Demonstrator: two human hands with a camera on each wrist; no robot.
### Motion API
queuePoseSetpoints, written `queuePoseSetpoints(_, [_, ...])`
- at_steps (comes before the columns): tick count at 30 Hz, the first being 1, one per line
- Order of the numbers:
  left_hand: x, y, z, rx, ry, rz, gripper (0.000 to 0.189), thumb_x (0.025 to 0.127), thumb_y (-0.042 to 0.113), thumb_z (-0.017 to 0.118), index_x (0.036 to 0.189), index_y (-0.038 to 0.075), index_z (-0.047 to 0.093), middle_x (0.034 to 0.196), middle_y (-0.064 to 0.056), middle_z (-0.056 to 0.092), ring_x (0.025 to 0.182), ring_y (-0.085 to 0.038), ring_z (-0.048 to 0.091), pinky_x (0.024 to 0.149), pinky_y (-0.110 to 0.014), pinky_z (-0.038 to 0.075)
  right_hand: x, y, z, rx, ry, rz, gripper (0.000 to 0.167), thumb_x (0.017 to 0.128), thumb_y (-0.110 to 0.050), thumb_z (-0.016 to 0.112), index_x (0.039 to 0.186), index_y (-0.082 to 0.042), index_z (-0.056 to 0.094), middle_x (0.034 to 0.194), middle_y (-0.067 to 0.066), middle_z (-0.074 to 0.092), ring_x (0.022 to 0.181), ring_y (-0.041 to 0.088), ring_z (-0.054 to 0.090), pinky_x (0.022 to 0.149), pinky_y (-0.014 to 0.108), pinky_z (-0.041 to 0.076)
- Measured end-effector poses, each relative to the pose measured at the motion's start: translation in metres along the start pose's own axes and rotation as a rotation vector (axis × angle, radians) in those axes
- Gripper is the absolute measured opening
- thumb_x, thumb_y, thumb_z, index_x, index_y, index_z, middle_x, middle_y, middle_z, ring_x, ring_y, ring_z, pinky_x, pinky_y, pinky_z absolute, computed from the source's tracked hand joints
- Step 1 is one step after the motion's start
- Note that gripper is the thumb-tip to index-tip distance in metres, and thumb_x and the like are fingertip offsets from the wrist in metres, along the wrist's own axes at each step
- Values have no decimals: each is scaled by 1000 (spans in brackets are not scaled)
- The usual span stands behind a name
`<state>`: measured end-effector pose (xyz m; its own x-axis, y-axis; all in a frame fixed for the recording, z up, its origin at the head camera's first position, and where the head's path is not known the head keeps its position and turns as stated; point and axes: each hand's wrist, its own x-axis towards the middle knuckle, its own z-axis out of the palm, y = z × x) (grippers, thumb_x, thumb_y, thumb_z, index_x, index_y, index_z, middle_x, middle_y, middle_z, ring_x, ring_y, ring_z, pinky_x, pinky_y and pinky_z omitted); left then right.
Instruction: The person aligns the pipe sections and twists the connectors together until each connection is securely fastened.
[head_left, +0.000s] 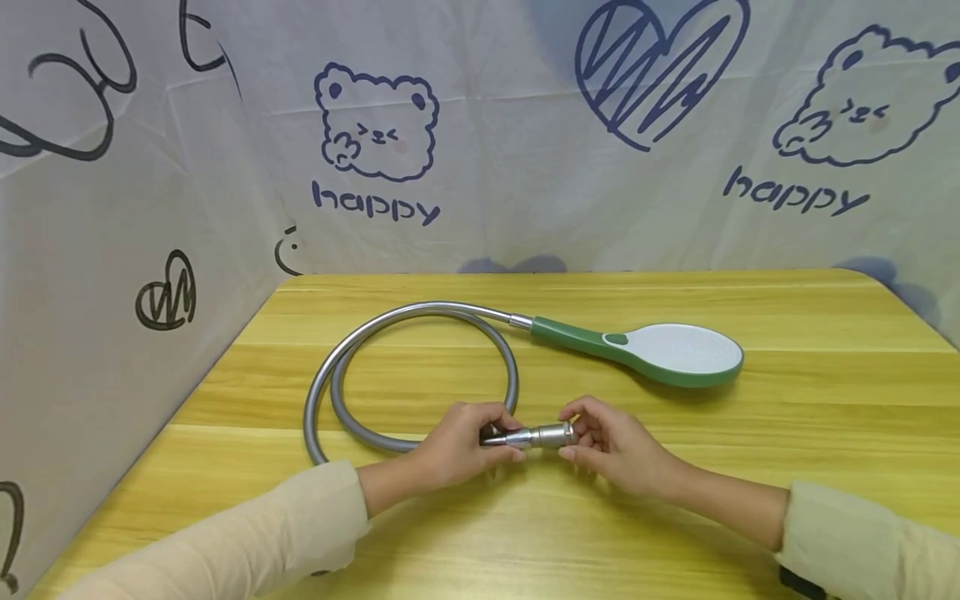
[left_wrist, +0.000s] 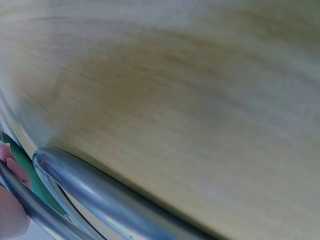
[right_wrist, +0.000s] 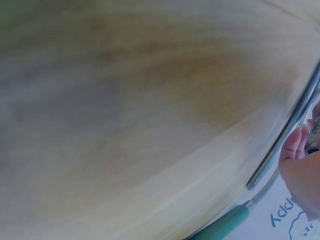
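A silvery metal hose connector (head_left: 553, 435) lies level between the two hands, a little above the table. My left hand (head_left: 461, 442) grips the end of the grey shower hose (head_left: 375, 439) just behind the connector. The right hand (head_left: 618, 446) has its thumb and fingers curled about the connector's free end; whether every fingertip touches it is hard to see. In the right wrist view, the connector's dark opening (right_wrist: 312, 150) shows beside the right fingers. The green shower head (head_left: 637, 354), white face up, rests on the table behind, joined to the hose's other end.
The hose loops in a wide coil on the yellow wood-grain table (head_left: 225, 492), left of the shower head. White cloth (head_left: 510, 167) with drawn bears and hearts hangs behind the table and along its left side.
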<state>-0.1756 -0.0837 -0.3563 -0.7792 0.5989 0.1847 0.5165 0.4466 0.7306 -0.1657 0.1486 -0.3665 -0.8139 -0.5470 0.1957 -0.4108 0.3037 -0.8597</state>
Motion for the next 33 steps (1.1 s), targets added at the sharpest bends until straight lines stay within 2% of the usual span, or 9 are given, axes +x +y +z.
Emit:
queuePoseSetpoints(8, [0,0,0,-5,0,7,16,80,9,71,91,0,65,87,-11,70,63,-1,51,54,-15,47,-1,-1,-1,-23,-5,36,20,89,-9,61,103,3,54,79,11,60,62,9,55,53,22,48])
queuePoseSetpoints(24, [-1,-1,3,59,41,50,16,78,11,73,88,0,66,82,-10,69,61,0,50,52,-15,46,-2,-5,-1,-54,-17,70,16,92,-14,57,98,1,55,70,8,58,55,8,51,43,22,44])
queuePoseSetpoints(33, [-3,1,5,93,49,79,17,77,12,74,87,0,66,80,-10,69,60,3,50,51,-13,46,-2,-7,-1,-91,-61,121,16,94,-17,55,95,-1,56,64,4,54,50,4,47,43,21,42])
